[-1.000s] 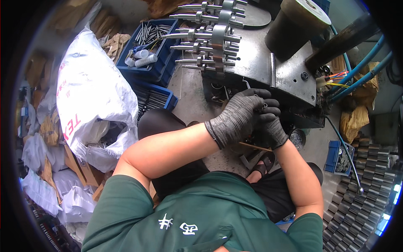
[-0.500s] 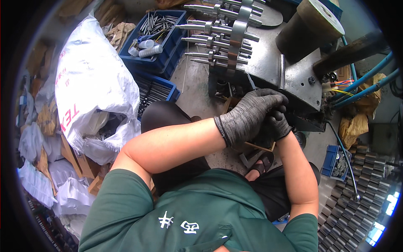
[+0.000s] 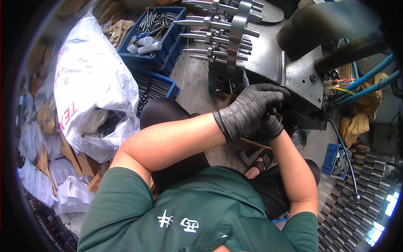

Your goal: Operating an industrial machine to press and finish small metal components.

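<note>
Both my hands wear dark grey knit gloves and are held together in front of the steel machine block. My left hand is closed, its fingers curled over toward the right hand. Behind and below it, my right hand is mostly hidden; the fingers that show are bent. A thin pointed metal piece sticks up past the left hand's knuckles. Its lower part is covered, so I cannot tell which hand grips it. Just beyond stands a rack holding several stepped metal shafts.
Blue bins with metal pins and white plastic tubes stand at the far left, near a large white sack. A blurred thick cylinder and blue hoses are at the right. Stacked metal cylinders cover the lower right.
The thick cylinder's upper end has shifted right and blurred. The thin metal piece has moved slightly left and stands more upright. My joined hands have shifted slightly.
</note>
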Tool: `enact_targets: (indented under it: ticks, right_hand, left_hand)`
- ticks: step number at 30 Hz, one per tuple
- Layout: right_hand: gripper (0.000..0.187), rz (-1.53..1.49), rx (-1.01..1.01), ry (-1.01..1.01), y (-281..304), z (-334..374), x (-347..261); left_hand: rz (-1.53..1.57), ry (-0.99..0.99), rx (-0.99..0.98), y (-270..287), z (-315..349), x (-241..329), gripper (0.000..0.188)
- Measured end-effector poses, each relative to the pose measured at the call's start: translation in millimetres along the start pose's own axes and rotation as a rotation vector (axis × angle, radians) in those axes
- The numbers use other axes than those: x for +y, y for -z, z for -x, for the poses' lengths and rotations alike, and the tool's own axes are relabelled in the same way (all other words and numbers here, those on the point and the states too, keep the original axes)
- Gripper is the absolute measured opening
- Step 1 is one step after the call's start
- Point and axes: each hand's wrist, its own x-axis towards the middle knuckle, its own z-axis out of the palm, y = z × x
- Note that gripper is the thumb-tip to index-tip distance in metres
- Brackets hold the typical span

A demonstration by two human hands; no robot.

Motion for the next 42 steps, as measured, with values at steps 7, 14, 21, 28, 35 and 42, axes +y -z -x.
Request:
enact_targets:
  ticks: [7,14,21,28,35,42]
  right_hand:
    - [0.054,-0.21,0.013,-0.072,-28,18,-60]
    - [0.042,-0.321,0.203,0.005,-16,49,-107]
    - [0.037,-0.097,0.327,0.079,-10,68,-127]
    - [0.036,0.108,0.326,0.031,6,71,-119]
    - [0.035,-0.205,0.328,-0.09,13,77,-119]
    - [0.029,-0.545,0.353,-0.233,8,74,-116]
  left_hand:
    - [0.033,-0.095,-0.023,6,-1,9,0.014]
    - [0.029,-0.014,-0.026,9,7,15,0.026]
    - [-0.404,-0.051,0.042,4,2,4,0.025]
    - [-0.71,-0.115,-0.075,1,1,-5,0.023]
    - [-0.882,-0.2,-0.064,-5,3,-6,0.024]
    - [-1.016,-0.341,-0.068,-7,5,-10,0.017]
